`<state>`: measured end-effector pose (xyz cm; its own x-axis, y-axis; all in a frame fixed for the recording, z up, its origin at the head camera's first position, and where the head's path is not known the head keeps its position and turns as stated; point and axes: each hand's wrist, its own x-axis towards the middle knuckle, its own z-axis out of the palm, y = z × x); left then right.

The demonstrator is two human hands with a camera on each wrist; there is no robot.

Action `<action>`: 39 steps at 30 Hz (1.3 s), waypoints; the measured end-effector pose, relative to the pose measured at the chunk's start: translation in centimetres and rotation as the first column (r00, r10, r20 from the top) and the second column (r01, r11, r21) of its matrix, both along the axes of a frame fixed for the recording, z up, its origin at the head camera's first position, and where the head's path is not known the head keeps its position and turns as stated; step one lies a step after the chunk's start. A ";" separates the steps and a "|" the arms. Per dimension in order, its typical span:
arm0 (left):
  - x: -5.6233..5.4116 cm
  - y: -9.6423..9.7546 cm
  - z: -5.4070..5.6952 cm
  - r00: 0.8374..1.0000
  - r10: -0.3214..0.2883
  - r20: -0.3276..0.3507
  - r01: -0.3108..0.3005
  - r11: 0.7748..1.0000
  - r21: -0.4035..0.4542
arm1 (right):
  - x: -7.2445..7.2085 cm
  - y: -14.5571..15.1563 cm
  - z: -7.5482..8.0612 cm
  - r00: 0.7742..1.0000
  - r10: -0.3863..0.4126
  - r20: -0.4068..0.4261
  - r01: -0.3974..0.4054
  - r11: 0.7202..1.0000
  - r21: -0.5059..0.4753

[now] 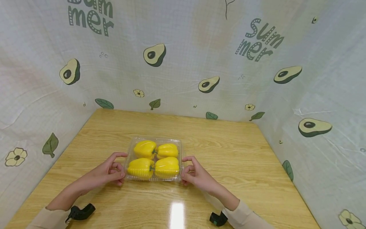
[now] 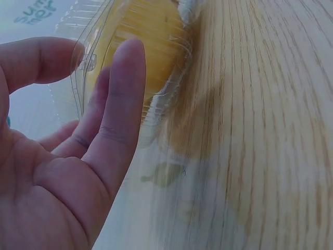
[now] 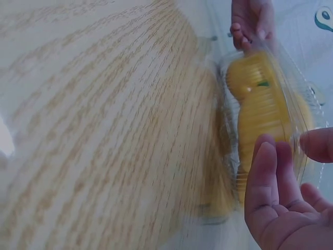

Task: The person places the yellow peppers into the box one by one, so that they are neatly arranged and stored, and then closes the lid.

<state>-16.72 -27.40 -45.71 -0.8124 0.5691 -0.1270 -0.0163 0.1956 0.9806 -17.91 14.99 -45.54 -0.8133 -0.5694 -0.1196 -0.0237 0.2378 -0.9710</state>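
A clear plastic clamshell box [image 1: 154,180] with its lid down contains several yellow bell peppers [image 1: 167,167] with green stems. From the left side, my left hand [image 1: 110,171] holds the box by its edge. In the left wrist view, a fingertip [image 2: 75,54] meets the rim while other fingers lie along the ribbed side. My right hand [image 1: 197,175] holds the opposite edge the same way, its fingers [image 3: 263,166] against the side wall in the right wrist view. Whether the box's underside touches the table is hard to tell.
The light wooden table [image 1: 228,152] is glossy and reflects a bright light near its front. A white cloth [image 1: 177,73] printed with avocados, leaves and lettering stands behind it and along both sides. Black devices [image 1: 83,212] are fixed at both wrists.
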 end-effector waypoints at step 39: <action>-0.4 0.2 -0.2 0.998 -0.067 -0.014 0.068 0.994 0.090 | -0.2 -0.4 -0.1 1.000 0.024 0.020 -0.023 0.999 -0.036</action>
